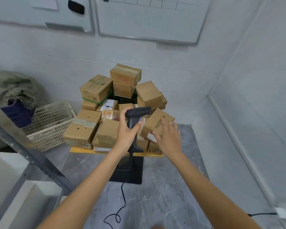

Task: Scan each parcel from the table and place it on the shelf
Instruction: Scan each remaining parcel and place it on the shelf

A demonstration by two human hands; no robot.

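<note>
The left hand [126, 129] gripped the black barcode scanner [135, 118] by its handle, fingers and thumb curled round it, its head pointing right. A black cable [120, 204] curled across the grey marbled floor [163, 195] below it, near a black base [127, 172]. The right hand [168, 138] was spread, fingers straight, lying against the near face of a tilted cardboard parcel [158, 121] printed with dark lettering. That parcel sat at the right front of a heap of cardboard parcels [122, 96] piled on a yellow table [82, 150]. Left of the heap stood a cream plastic crate [51, 123], with crumpled cloth [15, 86] beyond it. A grey metal shelf frame [31, 156] crossed the near left. Whiteboards [152, 19] hung on the far wall.
</note>
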